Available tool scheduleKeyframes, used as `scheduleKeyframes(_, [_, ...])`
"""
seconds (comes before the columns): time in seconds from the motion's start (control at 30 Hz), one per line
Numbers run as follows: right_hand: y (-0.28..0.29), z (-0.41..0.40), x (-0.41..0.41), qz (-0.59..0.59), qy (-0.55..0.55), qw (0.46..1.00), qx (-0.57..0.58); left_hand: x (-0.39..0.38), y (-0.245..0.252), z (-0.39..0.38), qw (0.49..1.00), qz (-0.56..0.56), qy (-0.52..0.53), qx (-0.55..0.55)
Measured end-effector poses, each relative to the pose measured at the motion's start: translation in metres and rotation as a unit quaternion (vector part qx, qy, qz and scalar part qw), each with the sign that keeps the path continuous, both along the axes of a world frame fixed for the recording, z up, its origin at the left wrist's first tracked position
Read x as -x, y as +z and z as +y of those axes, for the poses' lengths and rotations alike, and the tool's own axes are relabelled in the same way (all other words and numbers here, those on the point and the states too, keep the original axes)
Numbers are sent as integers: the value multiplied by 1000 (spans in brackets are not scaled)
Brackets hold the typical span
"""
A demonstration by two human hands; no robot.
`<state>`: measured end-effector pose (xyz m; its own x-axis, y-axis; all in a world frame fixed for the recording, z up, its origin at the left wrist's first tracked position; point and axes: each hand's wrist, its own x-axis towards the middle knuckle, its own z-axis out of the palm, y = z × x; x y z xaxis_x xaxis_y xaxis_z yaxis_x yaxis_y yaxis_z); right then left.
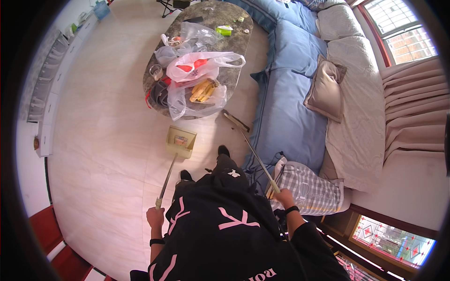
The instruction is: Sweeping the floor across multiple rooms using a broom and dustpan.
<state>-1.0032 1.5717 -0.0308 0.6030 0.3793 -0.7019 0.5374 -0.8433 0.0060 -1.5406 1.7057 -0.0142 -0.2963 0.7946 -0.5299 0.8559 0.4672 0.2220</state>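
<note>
My left hand (155,217) grips the top of a long-handled dustpan's metal pole (167,179). The pale yellow dustpan (170,145) rests on the floor ahead of my feet, with a small printed piece (181,141) at its middle; I cannot tell whether that is a label or litter. In my right hand (285,197) is the pale grip of a broom's pole (259,159). Its narrow broom head (236,121) lies on the floor between the table and the sofa. A small dark bit (232,128) is on the floor beside the head.
An oval stone-topped table (240,40) carries plastic bags (191,68), bananas (204,90), a glass cup (156,72) and a green pack (224,31). Along the right runs a blue-covered sofa (295,98) with a checked cloth (309,188) and dark cables (258,172). White cabinets (52,105) line the left wall.
</note>
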Motion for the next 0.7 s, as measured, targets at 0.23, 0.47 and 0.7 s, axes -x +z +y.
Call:
scheduleKeyframes(0.23, [-55, 1, -50, 405, -313, 859, -4, -31, 10, -12, 997, 4, 80, 8])
scheduleKeyframes(0.47, [-142, -5, -48, 303, -251, 918, -53, -61, 55, 9, 996, 39, 58, 58])
scheduleKeyframes(0.7, [-94, 27, -53, -32, -4, 999, 20, -78, 74, 28, 992, 71, -34, 100])
